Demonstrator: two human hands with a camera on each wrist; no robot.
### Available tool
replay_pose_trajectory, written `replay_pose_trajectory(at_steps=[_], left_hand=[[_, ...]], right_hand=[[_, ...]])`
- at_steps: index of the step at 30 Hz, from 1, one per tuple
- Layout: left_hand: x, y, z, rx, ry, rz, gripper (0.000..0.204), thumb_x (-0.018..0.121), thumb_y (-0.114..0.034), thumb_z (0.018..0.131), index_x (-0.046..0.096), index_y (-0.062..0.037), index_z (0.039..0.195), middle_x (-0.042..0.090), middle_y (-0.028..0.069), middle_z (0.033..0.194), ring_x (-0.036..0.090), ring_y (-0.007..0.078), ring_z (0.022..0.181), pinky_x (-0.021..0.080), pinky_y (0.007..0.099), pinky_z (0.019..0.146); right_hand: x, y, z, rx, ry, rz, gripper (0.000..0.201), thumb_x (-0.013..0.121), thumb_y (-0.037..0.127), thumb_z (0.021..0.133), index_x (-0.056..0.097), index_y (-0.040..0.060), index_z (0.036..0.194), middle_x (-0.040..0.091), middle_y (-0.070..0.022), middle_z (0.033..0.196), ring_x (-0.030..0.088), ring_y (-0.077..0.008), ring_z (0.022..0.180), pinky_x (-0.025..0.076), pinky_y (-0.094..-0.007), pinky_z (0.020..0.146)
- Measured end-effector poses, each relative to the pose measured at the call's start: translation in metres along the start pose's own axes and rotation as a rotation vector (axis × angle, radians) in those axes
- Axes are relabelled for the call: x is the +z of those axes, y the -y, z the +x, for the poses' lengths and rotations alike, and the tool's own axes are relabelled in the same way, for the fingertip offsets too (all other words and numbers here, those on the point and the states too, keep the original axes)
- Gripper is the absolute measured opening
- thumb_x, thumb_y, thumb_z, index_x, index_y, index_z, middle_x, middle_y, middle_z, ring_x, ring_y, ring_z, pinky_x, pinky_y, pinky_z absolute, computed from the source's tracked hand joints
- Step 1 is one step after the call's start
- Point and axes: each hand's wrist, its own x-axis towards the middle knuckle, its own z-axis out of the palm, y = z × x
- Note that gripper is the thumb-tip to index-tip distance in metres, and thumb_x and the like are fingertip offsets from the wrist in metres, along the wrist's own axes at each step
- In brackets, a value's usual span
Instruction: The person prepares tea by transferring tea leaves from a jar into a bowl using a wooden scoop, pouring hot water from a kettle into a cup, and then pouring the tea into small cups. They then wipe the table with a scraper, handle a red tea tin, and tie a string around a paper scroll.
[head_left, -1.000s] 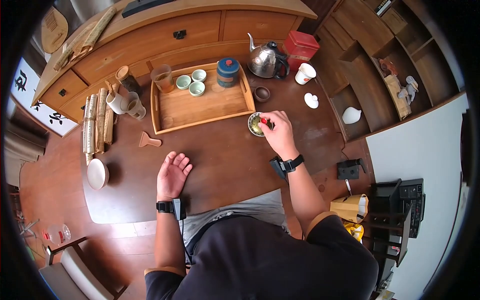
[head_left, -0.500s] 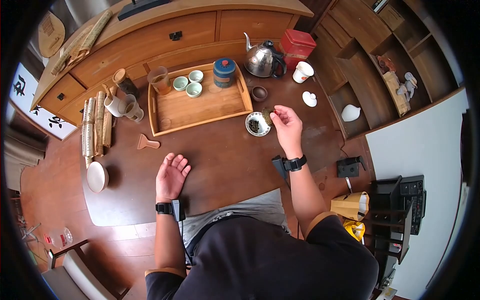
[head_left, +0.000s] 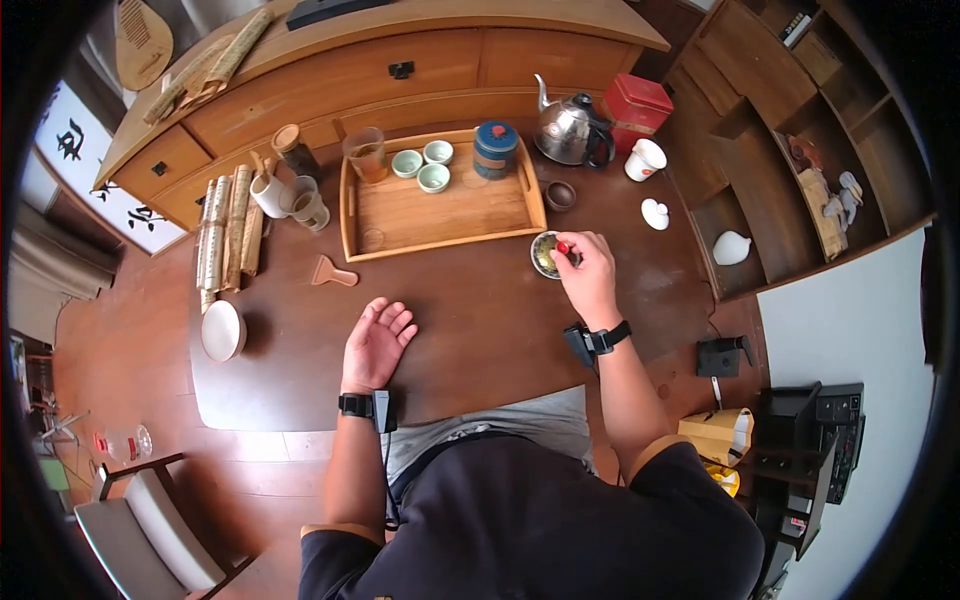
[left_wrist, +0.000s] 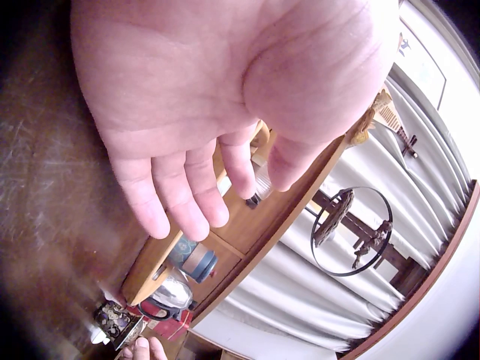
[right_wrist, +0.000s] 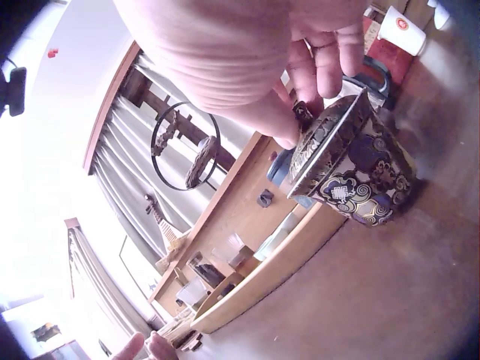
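Note:
In the head view my right hand (head_left: pixel 590 282) pinches the knob of a patterned lid (right_wrist: pixel 324 142), thumb against fingers. Beneath that lid sits a lidded tea bowl, a gaiwan (right_wrist: pixel 367 180), with dark blue and gold scrollwork. The lid covers most of its mouth, and a pale rim (head_left: pixel 537 262) shows at the left. My left hand (head_left: pixel 378 345) lies palm up near the table's front, fingers relaxed, holding nothing. Its loosely bent fingers fill the upper part of the left wrist view.
Behind the gaiwan stand a small brown cup (head_left: pixel 560 196), a steel kettle (head_left: pixel 570 132) and a white paper cup (head_left: pixel 645 160). A wooden tray (head_left: pixel 450 237) bears several vessels. A white lid (head_left: pixel 655 213) lies right; a bowl (head_left: pixel 223 331) and bamboo scrolls (head_left: pixel 228 230) stand left.
Half a second ago the lid was tilted off to the right, baring dark leaves in the gaiwan. My right hand has brought it back over the bowl. The left hand stays put.

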Motion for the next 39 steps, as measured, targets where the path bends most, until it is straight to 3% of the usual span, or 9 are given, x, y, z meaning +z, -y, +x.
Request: replay_pose_trajectory(at_steps=[8, 14, 17, 21, 23, 26, 30, 34, 39], left_hand=[[-0.001, 0.000, -0.001, 0.000, 0.011, 0.003, 0.028, 0.060, -0.029, 0.107, 0.064, -0.0115, 0.128, 0.070, 0.0118, 0.128, 0.066, 0.0284, 0.121, 0.052, 0.0467, 0.106], [0.001, 0.000, 0.000, -0.003, 0.009, 0.003, 0.027, 0.058, -0.028, 0.108, 0.064, -0.0112, 0.127, 0.070, 0.0120, 0.127, 0.066, 0.0284, 0.120, 0.052, 0.0467, 0.106], [-0.001, -0.001, 0.000, -0.005, 0.012, 0.002, 0.026, 0.058, -0.029, 0.108, 0.064, -0.0111, 0.126, 0.070, 0.0121, 0.127, 0.066, 0.0282, 0.120, 0.052, 0.0465, 0.106], [0.001, -0.001, 0.001, -0.011, 0.008, 0.011, 0.024, 0.058, -0.028, 0.108, 0.064, -0.0118, 0.125, 0.071, 0.0108, 0.126, 0.067, 0.0270, 0.119, 0.052, 0.0452, 0.106], [0.002, -0.001, 0.000, -0.005, 0.006, 0.019, 0.025, 0.059, -0.029, 0.108, 0.064, -0.0120, 0.125, 0.071, 0.0105, 0.125, 0.067, 0.0268, 0.118, 0.053, 0.0451, 0.105], [0.002, -0.001, 0.001, 0.001, 0.009, 0.020, 0.025, 0.059, -0.030, 0.108, 0.065, -0.0119, 0.124, 0.071, 0.0103, 0.124, 0.067, 0.0268, 0.117, 0.053, 0.0454, 0.104], [0.003, 0.000, 0.000, 0.010, -0.009, 0.002, 0.026, 0.058, -0.028, 0.108, 0.062, -0.0087, 0.125, 0.070, 0.0132, 0.123, 0.067, 0.0283, 0.116, 0.054, 0.0455, 0.103], [0.005, -0.001, -0.001, 0.007, 0.010, 0.010, 0.026, 0.057, -0.029, 0.109, 0.063, -0.0103, 0.125, 0.070, 0.0112, 0.122, 0.067, 0.0270, 0.116, 0.053, 0.0451, 0.104], [0.006, -0.003, 0.000, -0.002, 0.014, -0.006, 0.026, 0.057, -0.028, 0.109, 0.062, -0.0083, 0.125, 0.070, 0.0124, 0.122, 0.067, 0.0274, 0.116, 0.053, 0.0452, 0.104]], right_hand=[[0.003, -0.004, -0.004, 0.004, 0.047, -0.022, 0.027, 0.083, 0.006, 0.080, 0.071, 0.0054, 0.105, 0.068, -0.0100, 0.098, 0.063, -0.0326, 0.093, 0.052, -0.0441, 0.085], [-0.004, 0.028, 0.001, -0.096, -0.100, -0.133, 0.033, 0.085, 0.010, 0.081, 0.072, 0.0048, 0.111, 0.067, -0.0123, 0.112, 0.062, -0.0329, 0.104, 0.052, -0.0428, 0.091], [0.011, 0.064, 0.009, 0.012, -0.112, 0.059, 0.034, 0.085, 0.011, 0.082, 0.072, 0.0040, 0.112, 0.067, -0.0125, 0.112, 0.064, -0.0316, 0.104, 0.052, -0.0410, 0.091], [0.072, 0.110, 0.026, 0.094, 0.122, 0.457, 0.047, 0.085, 0.017, 0.087, 0.065, 0.0030, 0.128, 0.069, -0.0123, 0.117, 0.067, -0.0236, 0.106, 0.053, -0.0354, 0.090], [0.118, 0.119, 0.045, 0.086, 0.188, 0.451, 0.065, 0.086, 0.025, 0.087, 0.056, 0.0025, 0.139, 0.068, -0.0165, 0.124, 0.066, -0.0260, 0.113, 0.055, -0.0374, 0.095], [0.200, 0.109, 0.078, 0.082, 0.170, 0.390, 0.084, 0.089, 0.031, 0.082, 0.048, -0.0053, 0.145, 0.061, -0.0269, 0.137, 0.059, -0.0376, 0.128, 0.049, -0.0435, 0.108], [0.246, 0.125, 0.115, 0.084, 0.146, 0.208, 0.108, 0.090, 0.036, 0.079, 0.031, -0.0105, 0.156, 0.048, -0.0342, 0.151, 0.047, -0.0443, 0.141, 0.037, -0.0459, 0.120], [0.273, 0.143, 0.127, 0.152, 0.096, -0.040, 0.118, 0.091, 0.045, 0.075, 0.025, 0.0000, 0.161, 0.056, -0.0259, 0.141, 0.048, -0.0410, 0.136, 0.036, -0.0544, 0.115], [0.287, 0.161, 0.134, 0.269, 0.050, -0.225, 0.117, 0.091, 0.054, 0.071, 0.031, 0.0057, 0.159, 0.060, -0.0190, 0.139, 0.049, -0.0362, 0.133, 0.035, -0.0519, 0.109]])
